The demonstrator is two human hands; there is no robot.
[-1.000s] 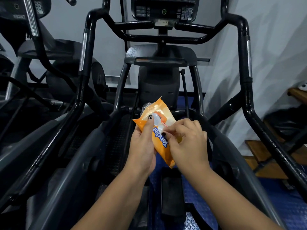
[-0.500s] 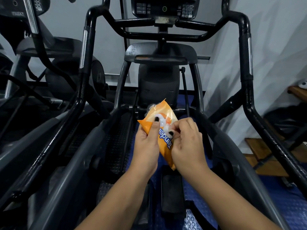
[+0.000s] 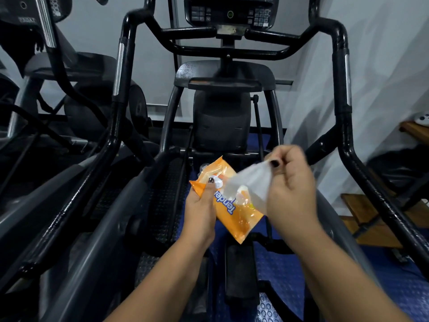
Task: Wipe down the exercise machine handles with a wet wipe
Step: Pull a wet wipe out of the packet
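The left hand (image 3: 199, 205) is low in front of the body, near 6 o'clock. Its fingers curl round an orange wet wipe pack (image 3: 234, 214), and its thumb presses on the pack's top. The right hand (image 3: 292, 182) is a bit higher, at 2 o'clock from the pack. Its thumb and finger pinch the top of a white wet wipe (image 3: 249, 184) (it looks blurry). The wipe's bottom end is at the pack's opening. The black left handle (image 3: 118, 73) stands at 10 o'clock and the right handle (image 3: 343, 73) at 2 o'clock, both well apart from the hands. The console (image 3: 229, 12) is at 12 o'clock. Below the hands are a black foot pedal (image 3: 241, 270) and a bumpy blue floor mat (image 3: 283, 270). A wooden bench (image 3: 371, 219) sits by the white wall at 4 o'clock
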